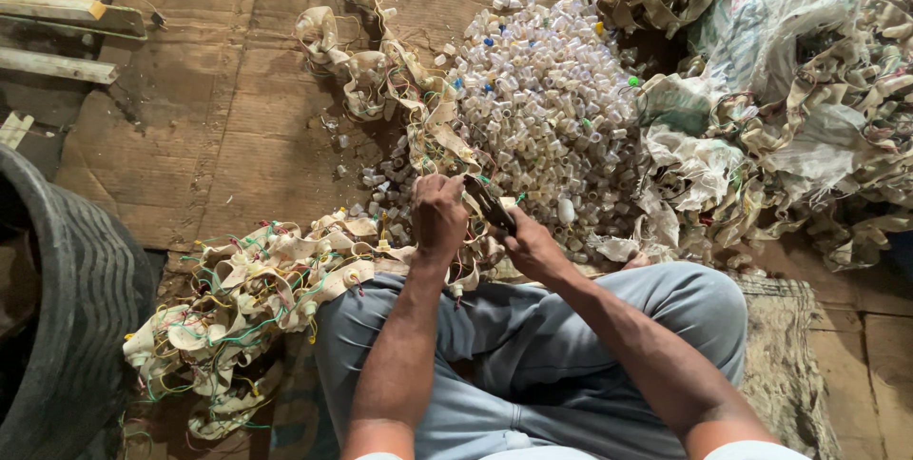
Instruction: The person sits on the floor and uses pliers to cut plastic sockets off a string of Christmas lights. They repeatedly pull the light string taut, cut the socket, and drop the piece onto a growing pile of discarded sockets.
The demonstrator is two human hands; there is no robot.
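Note:
My left hand [437, 215] is closed around a strip of pale ribbon strung with small sockets and coloured wires [380, 251], just above my knees. My right hand [533, 249] grips a dark cutting tool [490, 205] whose jaws point up toward the left hand's fingers. The ribbon runs from my hands up and away to the far left [366, 70], and a tangled heap of it [238, 298] lies beside my left thigh. Straight ahead sits a big pile of small clear plastic caps [542, 108], a few of them blue or green.
Brown cardboard sheets [219, 137] cover the floor. A dark ribbed tub [67, 298] stands at the left edge. A heap of ribbon strips and white woven sacks [789, 108] fills the right. Wooden slats [57, 37] lie at the top left.

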